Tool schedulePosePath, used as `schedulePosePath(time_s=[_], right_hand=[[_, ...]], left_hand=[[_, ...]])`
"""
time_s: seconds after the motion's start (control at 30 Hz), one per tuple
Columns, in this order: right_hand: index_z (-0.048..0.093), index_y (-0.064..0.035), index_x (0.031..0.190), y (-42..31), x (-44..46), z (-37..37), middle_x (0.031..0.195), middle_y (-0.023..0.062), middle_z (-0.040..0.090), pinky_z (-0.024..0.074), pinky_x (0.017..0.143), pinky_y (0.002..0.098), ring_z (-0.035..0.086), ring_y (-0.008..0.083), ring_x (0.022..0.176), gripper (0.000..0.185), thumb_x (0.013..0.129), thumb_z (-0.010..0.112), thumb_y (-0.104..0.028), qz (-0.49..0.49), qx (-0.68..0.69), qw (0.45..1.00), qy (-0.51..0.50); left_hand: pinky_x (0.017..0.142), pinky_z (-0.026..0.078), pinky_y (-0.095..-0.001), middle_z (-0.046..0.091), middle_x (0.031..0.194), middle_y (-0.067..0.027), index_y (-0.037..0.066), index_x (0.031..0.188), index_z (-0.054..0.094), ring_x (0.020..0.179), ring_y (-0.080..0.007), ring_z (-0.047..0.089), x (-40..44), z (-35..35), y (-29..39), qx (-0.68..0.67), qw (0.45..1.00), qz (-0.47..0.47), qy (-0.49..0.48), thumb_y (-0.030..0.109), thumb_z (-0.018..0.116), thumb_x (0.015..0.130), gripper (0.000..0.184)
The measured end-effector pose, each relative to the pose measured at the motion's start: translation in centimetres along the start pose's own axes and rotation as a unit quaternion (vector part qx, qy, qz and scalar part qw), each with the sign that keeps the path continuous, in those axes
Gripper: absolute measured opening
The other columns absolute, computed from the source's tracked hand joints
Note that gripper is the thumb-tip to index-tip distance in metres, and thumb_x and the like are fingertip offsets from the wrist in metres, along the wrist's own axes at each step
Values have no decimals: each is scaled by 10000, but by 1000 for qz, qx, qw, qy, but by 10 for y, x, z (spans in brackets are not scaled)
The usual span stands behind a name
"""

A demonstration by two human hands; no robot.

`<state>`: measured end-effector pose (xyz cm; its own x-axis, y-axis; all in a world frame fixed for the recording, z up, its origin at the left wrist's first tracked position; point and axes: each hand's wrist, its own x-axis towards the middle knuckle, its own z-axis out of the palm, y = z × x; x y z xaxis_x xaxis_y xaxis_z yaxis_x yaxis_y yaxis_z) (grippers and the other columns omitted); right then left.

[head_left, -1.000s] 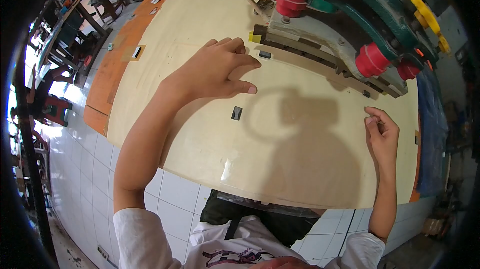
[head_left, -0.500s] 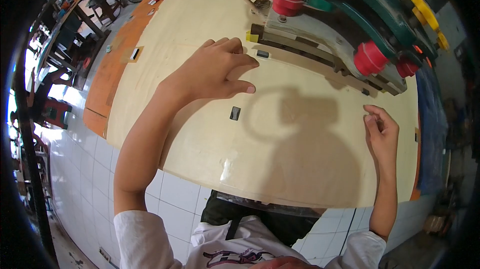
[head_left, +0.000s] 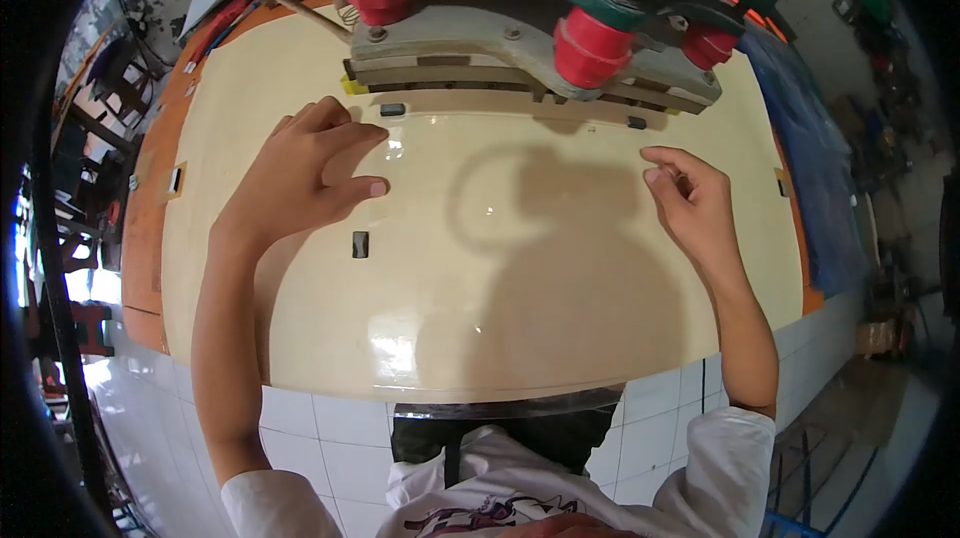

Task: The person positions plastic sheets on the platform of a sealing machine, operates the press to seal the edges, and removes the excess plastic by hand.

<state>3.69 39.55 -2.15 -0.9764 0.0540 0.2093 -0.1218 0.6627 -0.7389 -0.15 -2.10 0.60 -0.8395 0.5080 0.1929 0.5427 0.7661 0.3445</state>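
My left hand (head_left: 305, 173) rests over the left part of a cream sheet (head_left: 450, 278), thumb and forefinger apart with nothing between them. Its forefinger tip is close to a small dark block (head_left: 393, 110). Another dark block (head_left: 360, 245) lies below that hand. On the right, my right hand (head_left: 694, 196) is bent with thumb and forefinger tips close together; whether anything tiny is between them I cannot make out. Just above it sits a third dark block (head_left: 637, 123). A metal bar (head_left: 530, 78) of a machine spans the far side, above the sheet.
Red knobs (head_left: 592, 46) and green arms of the machine stand at the back. Blue plastic (head_left: 810, 168) hangs along the right edge. A small black-and-white piece (head_left: 176, 180) is taped at the left. Cables and tools lie at the back left.
The view has turned to the right, so the machine, sheet and both hands appear further left. Both hands keep nearly the same pose beside the same blocks.
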Motion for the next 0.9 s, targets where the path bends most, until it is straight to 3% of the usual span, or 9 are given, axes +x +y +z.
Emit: schedulePosePath(time_s=[0.1, 0.33, 0.83, 0.9], right_hand=[[744, -23, 1102, 0, 1, 0, 740, 31, 636, 405, 555, 256, 467, 81, 569, 219, 895, 691, -70, 1, -19, 1000, 2], [751, -39, 1094, 3, 4, 3, 835, 105, 702, 468, 622, 314, 563, 168, 612, 214, 913, 672, -121, -29, -54, 998, 11], [761, -107, 1110, -6, 3, 0, 823, 67, 652, 479, 659, 350, 594, 200, 655, 228, 893, 701, -140, -46, -159, 985, 46], [760, -103, 1115, -15, 1, -3, 868, 70, 662, 487, 681, 346, 610, 206, 718, 242, 879, 716, -136, -50, -161, 985, 46]], left_hand=[[890, 481, -441, 604, 1024, -169, 43, 1212, 699, 987, -357, 586, 0, 1, -3, 3, 1000, 18, -3, 410, 818, 786, 575], [893, 479, -451, 603, 1025, -175, 40, 1215, 698, 968, -353, 586, 1, -1, -1, -5, 1000, 14, -10, 415, 815, 793, 576], [919, 485, -458, 617, 1054, -167, 49, 1220, 694, 1000, -360, 596, 0, 1, 1, 19, 1000, 6, -17, 397, 814, 799, 559], [896, 478, -427, 607, 986, -122, 85, 1186, 720, 949, -305, 596, 0, 3, 0, 23, 999, 28, 19, 448, 794, 806, 531]])
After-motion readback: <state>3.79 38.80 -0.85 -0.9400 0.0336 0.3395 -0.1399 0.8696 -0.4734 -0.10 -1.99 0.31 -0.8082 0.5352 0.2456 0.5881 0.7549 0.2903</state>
